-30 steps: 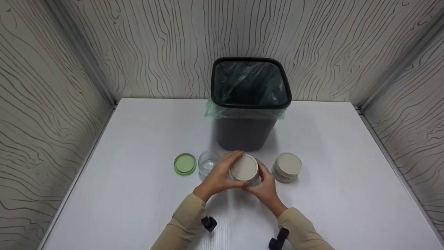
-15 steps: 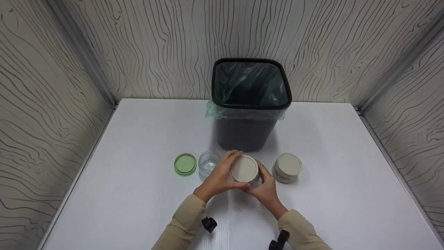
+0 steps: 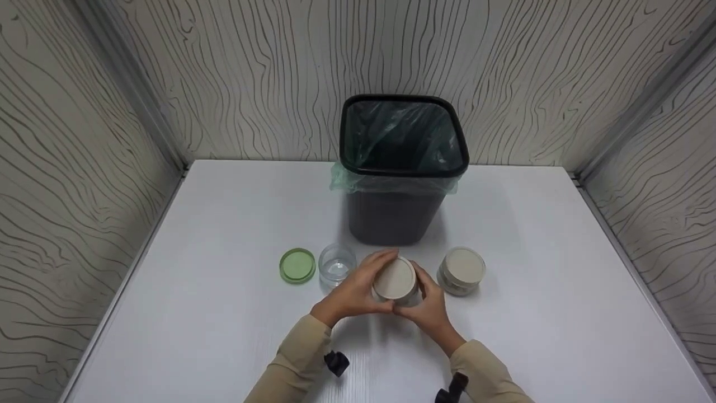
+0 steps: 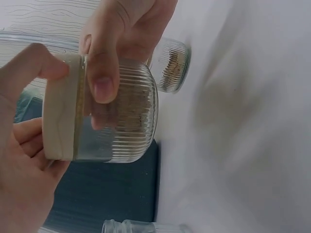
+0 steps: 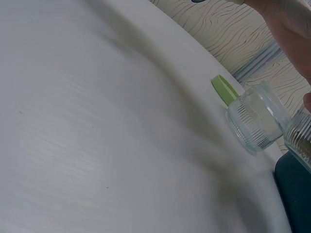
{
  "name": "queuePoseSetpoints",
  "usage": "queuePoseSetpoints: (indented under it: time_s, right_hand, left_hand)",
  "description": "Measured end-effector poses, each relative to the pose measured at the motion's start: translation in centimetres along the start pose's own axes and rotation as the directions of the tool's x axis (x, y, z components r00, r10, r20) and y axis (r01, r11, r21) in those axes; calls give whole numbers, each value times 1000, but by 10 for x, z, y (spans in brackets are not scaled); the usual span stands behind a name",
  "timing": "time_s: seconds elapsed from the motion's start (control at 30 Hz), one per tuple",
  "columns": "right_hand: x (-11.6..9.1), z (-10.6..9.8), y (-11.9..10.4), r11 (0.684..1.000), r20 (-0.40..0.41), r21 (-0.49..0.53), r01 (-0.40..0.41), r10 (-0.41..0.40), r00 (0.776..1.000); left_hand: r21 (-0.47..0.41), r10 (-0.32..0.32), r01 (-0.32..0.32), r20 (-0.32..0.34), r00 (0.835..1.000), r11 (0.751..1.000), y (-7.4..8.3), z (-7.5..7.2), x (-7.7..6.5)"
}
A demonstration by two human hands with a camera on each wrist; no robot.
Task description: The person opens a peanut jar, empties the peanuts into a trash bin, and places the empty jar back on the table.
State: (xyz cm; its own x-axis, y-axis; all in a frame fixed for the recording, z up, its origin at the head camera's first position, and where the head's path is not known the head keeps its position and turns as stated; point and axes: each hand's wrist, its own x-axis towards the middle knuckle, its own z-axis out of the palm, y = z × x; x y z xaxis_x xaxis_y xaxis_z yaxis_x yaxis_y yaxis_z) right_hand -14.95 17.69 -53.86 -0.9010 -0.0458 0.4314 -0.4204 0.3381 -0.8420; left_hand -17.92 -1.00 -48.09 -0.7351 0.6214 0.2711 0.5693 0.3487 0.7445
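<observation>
A ribbed glass jar [image 4: 131, 124] with brown contents is held above the white table between both hands. My left hand [image 3: 352, 292] grips its beige lid [image 3: 395, 278], thumb and fingers round the rim. My right hand [image 3: 429, 308] holds the glass body, its thumb along the side in the left wrist view. To the left stands a lidless clear glass jar [image 3: 337, 263], beside a green lid [image 3: 297, 265] lying on the table. A second jar with a beige lid [image 3: 464, 266] stands to the right; brown contents show through its glass in the left wrist view.
A dark bin [image 3: 396, 218] with a green liner bag stands behind the jars, near the back wall. Wood-patterned panels [image 3: 268, 78] enclose the white table [image 3: 224, 224] at the back and sides.
Both hands and the held jar have shifted slightly toward the person. My left fingers have moved a little along the lid's rim. The other jars, green lid and bin stay put.
</observation>
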Motion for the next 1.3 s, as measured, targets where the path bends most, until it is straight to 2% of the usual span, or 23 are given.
queuePoseSetpoints:
  time_s: [0.17,0.37,0.57,0.83,1.1,1.3]
  right_hand:
    - [0,2,0,1000,-25,3,-16,16,1000]
    - [2,4,0,1000,-47,-2,3,-3,999]
    - [2,4,-1,1000,-39,-6,-16,16,999]
    - [1,3,1,1000,-18,-18,-9,9,1000]
    - [1,2,0,998,11,-34,-44,45,999]
    - [-1,2,-2,997,22,-50,-55,56,998]
  left_hand:
    - [35,-20,22,-57,998,999,0,2,0]
    - [15,-68,70,-118,991,997,-1,5,1]
    - [42,-104,111,-143,984,993,0,9,1]
    - [37,-105,108,-76,992,993,-2,5,1]
    - [46,17,-17,-10,1000,999,-2,-2,2]
    - [53,39,-40,19,999,998,-1,-3,1]
